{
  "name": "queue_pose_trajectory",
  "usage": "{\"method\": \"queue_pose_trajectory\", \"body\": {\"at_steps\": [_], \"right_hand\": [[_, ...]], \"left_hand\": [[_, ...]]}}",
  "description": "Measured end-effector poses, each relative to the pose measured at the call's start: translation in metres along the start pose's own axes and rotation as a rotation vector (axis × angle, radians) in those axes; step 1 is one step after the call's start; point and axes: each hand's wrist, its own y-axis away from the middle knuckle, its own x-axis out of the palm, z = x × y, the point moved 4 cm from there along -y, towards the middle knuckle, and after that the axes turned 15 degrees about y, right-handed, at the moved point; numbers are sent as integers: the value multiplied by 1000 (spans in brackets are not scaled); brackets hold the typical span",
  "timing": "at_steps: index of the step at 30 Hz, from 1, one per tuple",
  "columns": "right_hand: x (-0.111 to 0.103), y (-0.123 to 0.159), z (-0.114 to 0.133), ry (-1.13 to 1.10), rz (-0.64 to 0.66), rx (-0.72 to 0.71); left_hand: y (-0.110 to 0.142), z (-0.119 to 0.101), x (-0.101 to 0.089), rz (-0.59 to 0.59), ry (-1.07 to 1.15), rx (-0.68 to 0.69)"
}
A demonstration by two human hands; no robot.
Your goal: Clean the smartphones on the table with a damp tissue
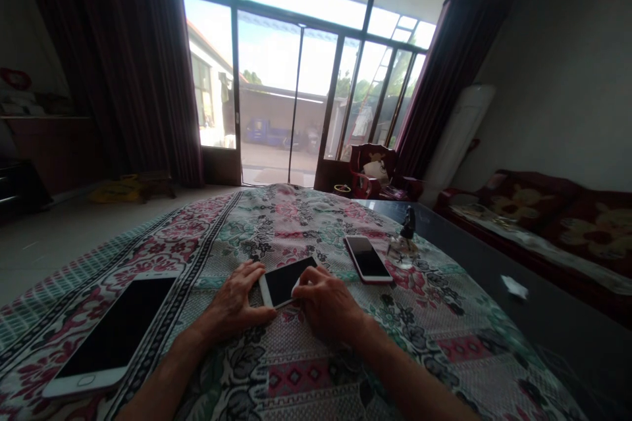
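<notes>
1. Phone [287,283], white-framed and dark-screened, lies flat near the near edge of the floral cloth [296,376].
2. Left hand [237,299] and right hand [326,306] touch its opposite sides; whether they grasp it or just rest there, I cannot tell.
3. Even fingertip pressure at the rim would stop it sliding on the cloth.
4. Right fingers hide one corner. Larger phone [111,332] and red-edged phone [368,260] lie to either side.
</notes>
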Motion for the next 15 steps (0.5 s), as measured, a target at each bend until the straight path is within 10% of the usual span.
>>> {"method": "queue_pose_trajectory", "body": {"at_steps": [5, 15], "right_hand": [[4, -3, 27, -65, -14, -119], [-10, 9, -48, 21, 150, 238]], "left_hand": [[0, 2, -1, 7, 0, 28], [1, -1, -2, 14, 23, 24]]}}
